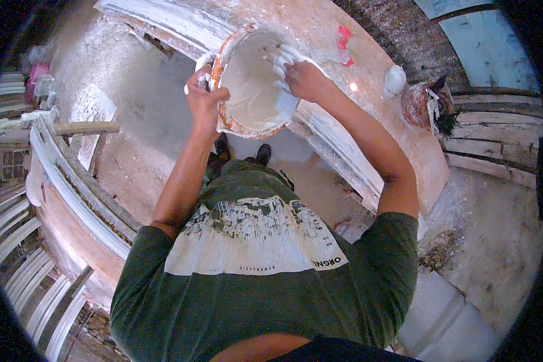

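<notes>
A round bucket (222,114) with an orange, white-smeared rim is tipped so that its mouth faces me. Pale, wet plaster-like paste (247,84) coats its inside. On the bucket's left side my left hand (204,99) grips the rim, thumb toward the mouth and white paste on the fingers. From the right, my right hand (301,78) reaches into the mouth. Its fingers are stretched out along the inner wall and thickly covered in white paste; nothing shows in them. The bucket's outer bottom is hidden.
Behind the bucket runs a work table (368,108) with a long white-crusted edge. On it lie a red plastic scrap (344,45), a white rounded lump (395,79) and a stained container (417,105) with a brush-like dark tuft. White strips (18,241) are racked at left.
</notes>
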{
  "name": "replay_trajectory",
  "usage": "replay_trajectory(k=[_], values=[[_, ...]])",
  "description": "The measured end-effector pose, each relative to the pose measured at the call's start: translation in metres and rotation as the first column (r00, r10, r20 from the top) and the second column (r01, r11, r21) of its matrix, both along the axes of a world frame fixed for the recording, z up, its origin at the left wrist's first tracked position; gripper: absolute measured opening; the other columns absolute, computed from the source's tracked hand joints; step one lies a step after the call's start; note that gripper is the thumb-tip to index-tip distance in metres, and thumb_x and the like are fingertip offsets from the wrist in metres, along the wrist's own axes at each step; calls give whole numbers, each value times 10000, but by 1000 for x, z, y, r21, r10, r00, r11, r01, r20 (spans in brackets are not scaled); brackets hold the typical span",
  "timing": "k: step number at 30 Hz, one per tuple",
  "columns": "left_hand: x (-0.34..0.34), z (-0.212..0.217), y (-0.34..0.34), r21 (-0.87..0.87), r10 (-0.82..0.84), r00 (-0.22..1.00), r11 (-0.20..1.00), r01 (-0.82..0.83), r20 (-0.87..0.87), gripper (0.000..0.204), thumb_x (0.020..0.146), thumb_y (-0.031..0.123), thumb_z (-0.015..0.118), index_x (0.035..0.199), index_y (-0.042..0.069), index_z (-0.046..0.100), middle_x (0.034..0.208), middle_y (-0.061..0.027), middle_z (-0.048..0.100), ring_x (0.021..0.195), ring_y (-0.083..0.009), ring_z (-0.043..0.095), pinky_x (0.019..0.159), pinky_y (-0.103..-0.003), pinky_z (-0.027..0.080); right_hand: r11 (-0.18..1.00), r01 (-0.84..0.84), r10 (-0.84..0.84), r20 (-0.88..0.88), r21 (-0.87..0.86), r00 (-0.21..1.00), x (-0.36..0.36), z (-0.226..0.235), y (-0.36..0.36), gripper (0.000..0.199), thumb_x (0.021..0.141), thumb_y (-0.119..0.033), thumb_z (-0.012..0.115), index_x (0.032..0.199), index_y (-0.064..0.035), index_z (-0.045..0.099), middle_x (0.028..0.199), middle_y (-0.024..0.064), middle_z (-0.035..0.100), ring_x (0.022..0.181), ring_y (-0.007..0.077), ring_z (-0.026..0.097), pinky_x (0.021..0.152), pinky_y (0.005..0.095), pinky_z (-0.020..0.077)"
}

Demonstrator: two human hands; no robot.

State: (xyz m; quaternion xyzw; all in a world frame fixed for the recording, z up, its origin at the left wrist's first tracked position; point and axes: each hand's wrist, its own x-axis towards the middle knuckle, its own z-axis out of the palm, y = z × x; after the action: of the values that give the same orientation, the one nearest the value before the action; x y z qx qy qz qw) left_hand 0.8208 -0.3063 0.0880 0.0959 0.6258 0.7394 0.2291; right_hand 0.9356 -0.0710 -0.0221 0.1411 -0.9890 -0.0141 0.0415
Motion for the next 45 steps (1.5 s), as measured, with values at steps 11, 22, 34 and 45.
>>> replay_trajectory(k=[11,22,34,45], values=[[-4,-7,-21,294,-48,994,956,17,98,406,483,-51,494,885,-38,550,799,-101,589,641,-189,585,598,-277,489,-680,490,-10,675,-545,738,-72,76,-76,387,854,-291,434,1073,0,565,930,108,604,831,242,607,742,362,487],[-27,-20,-50,325,-104,993,938,118,-61,583,523,60,553,1091,0,439,946,-123,534,816,-223,550,726,-319,473,-187,450,-66,469,-873,881,-113,-34,-92,372,807,-228,501,1078,14,583,1023,111,615,938,222,565,809,360,438],[-32,-18,-61,134,12,971,991,21,-238,283,436,9,558,715,13,506,771,-57,535,689,-147,505,652,-237,406,948,-42,81,111,-317,990,-103,25,-138,290,752,-203,531,899,42,583,988,220,588,895,345,594,809,425,473],[-33,-24,-40,156,-117,915,969,190,-385,234,428,5,596,653,19,533,804,-69,564,725,-144,522,695,-252,406,941,-106,145,101,-321,984,-85,-24,-103,307,763,-201,529,972,24,544,969,194,602,917,348,587,812,428,474]])
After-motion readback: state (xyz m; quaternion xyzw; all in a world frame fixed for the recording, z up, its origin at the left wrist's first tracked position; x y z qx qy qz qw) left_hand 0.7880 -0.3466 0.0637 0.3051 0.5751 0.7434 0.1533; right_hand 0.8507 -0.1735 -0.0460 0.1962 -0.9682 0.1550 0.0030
